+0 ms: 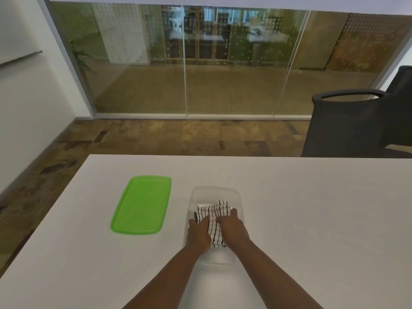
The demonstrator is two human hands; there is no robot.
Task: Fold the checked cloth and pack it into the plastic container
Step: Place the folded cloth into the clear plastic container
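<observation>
A folded black-and-white checked cloth (214, 214) lies inside the clear plastic container (215, 191) on the white table, near its front middle. My left hand (198, 234) presses on the cloth's left side, fingers spread over it. On the right side, my right hand (233, 228) has its fingers curled over the cloth's edge. The lower part of the cloth is hidden between and under my hands. Both forearms reach in from the bottom of the view.
A green plastic lid (142, 205) lies flat on the table (312, 208) left of the container. A black office chair (356, 121) stands beyond the table's far right edge. Behind it are wooden floor and a glass wall.
</observation>
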